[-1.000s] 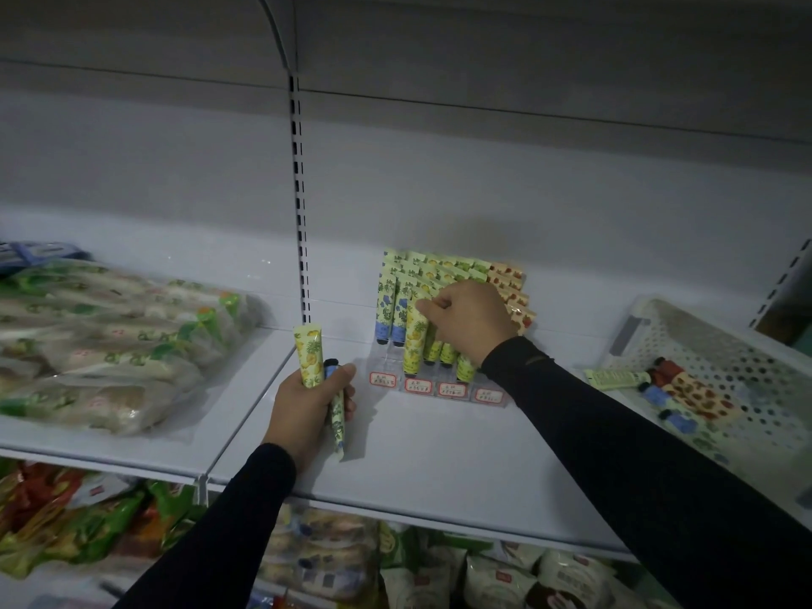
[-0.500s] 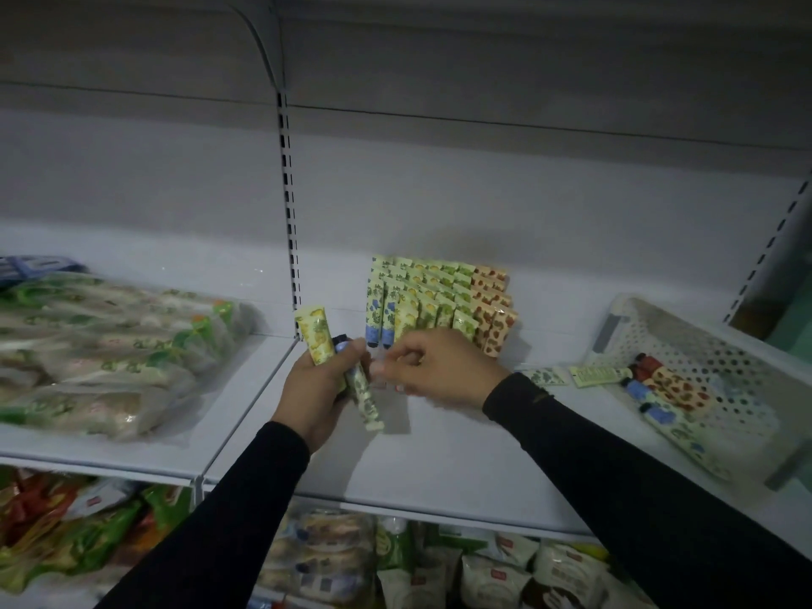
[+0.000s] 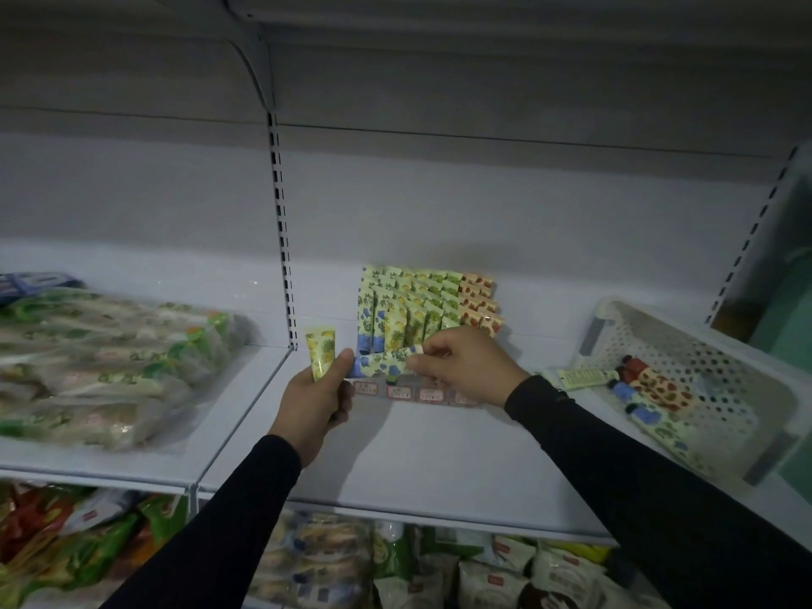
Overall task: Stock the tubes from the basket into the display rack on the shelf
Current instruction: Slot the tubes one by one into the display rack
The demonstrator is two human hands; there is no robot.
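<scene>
Head view, mid-frame: a yellow tube [image 3: 322, 352] is held upright in the left hand [image 3: 315, 400], while a blue-flowered tube [image 3: 387, 366] is pinched sideways by the right hand [image 3: 461, 367], just in front of the display rack [image 3: 422, 394]. More tubes are seen in the basket [image 3: 720, 375] at right on the shelf [image 3: 417, 450]

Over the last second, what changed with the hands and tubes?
The right hand left the display rack, came across to the left hand and now pinches the blue-flowered tube there, pulling it sideways. The left hand keeps gripping the yellow tube. The basket is unchanged.
</scene>
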